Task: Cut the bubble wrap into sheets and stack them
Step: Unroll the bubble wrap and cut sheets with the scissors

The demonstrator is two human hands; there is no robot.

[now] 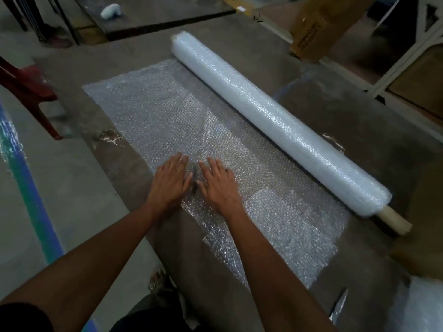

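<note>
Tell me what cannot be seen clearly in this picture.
- Head view: cutting tool, none visible.
- Sheet under both hands: covered.
- Box print: blurred, box cut by top edge.
- Roll core: only the near end shows.

Red plastic chair [26,89] at left; cardboard box [318,27] beyond table [323,104]; blue-green floor stripe [26,188].

Dim, softly blurred picture; wide-angle bending at edges.
</note>
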